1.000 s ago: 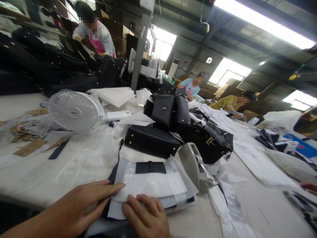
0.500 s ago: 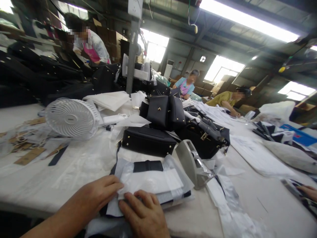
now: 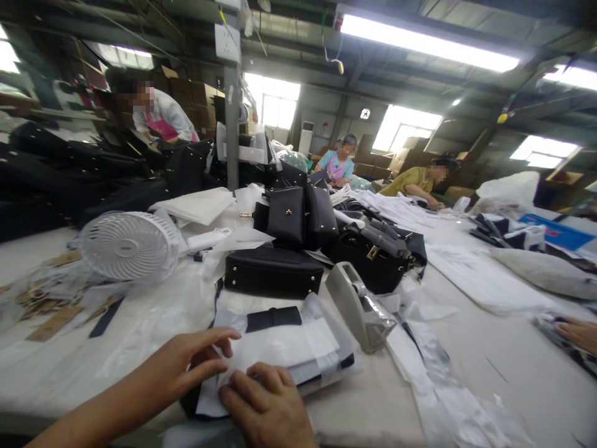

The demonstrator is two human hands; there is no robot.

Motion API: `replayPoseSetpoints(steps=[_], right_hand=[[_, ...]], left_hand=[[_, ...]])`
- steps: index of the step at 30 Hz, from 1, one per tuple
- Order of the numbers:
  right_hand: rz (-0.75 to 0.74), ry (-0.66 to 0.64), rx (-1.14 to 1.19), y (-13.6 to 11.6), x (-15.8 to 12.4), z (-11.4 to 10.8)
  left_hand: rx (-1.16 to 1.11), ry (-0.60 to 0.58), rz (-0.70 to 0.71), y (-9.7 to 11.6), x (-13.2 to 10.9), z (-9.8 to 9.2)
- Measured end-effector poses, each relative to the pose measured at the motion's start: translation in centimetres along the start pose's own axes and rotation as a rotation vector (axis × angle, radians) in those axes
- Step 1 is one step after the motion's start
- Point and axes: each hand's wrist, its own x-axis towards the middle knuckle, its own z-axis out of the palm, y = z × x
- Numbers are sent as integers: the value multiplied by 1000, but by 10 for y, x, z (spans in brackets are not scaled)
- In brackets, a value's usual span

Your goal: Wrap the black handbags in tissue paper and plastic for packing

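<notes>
A black bag wrapped in white sheet and clear plastic (image 3: 289, 342) lies near the table's front edge. My left hand (image 3: 200, 358) is at its left side, thumb and fingers parted in a curve with nothing between them. Across the near edge of the wrapping, my right hand (image 3: 265, 401) rests palm down with its fingers spread. Just right of the package stands a grey tape dispenser (image 3: 342, 292). Behind the package a black handbag (image 3: 273, 270) lies on its side, showing small metal studs.
A white fan (image 3: 128, 246) stands at left, beside scattered brown tags (image 3: 56, 323). More black handbags (image 3: 286, 214) are piled behind, near a grey post (image 3: 232, 124). Clear plastic (image 3: 448, 386) lies at right. A co-worker's hand (image 3: 578, 333) shows at the right edge; several people work farther back.
My left hand has lifted its fingers off the wrapping and parted them. My right hand stays on the package. The whole view has shifted slightly.
</notes>
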Motion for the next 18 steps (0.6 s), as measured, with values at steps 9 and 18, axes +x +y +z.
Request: replayPoseSetpoints(steps=[9, 18], right_hand=[[9, 5, -25, 0, -6, 7], [-10, 62, -63, 1, -12, 16]], left_hand=[[247, 85, -14, -15, -11, 29], [772, 362, 492, -10, -28, 27]])
